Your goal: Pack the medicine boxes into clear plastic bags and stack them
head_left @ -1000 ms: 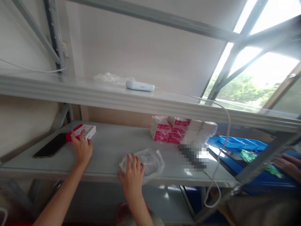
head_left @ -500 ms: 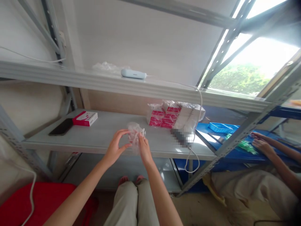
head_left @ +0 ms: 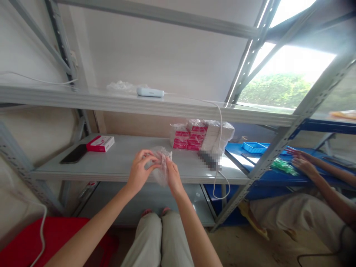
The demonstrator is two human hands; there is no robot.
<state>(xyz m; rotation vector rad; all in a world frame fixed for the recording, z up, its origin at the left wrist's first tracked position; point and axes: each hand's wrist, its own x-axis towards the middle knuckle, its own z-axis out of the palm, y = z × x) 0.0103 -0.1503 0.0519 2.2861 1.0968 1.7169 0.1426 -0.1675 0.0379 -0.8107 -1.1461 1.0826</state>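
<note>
A crumpled clear plastic bag [head_left: 161, 176] is held in front of the middle shelf's front edge. My right hand [head_left: 172, 176] pinches its right side between thumb and fingers. At the bag's left side, my left hand [head_left: 140, 168] has thumb and fingertips closed together on the thin film. Behind the bag, wrapped pink-and-white boxes [head_left: 191, 138] are stacked in clear plastic on the shelf. To the left, a single pink-and-white box [head_left: 104, 144] lies beside a dark phone [head_left: 73, 154].
Overhead, a shelf board [head_left: 111, 102] carries a pale blue device [head_left: 150, 92] with a white cable hanging down. A red stool [head_left: 63, 230] stands at lower left. On the right, a co-worker's hands [head_left: 304, 163] are over a blue table with green pieces [head_left: 283, 166] and a blue tray [head_left: 253, 147].
My left hand's fingers have moved in from beside the bag and closed on its film. The bag looks more spread out. My view has shifted slightly to the right.
</note>
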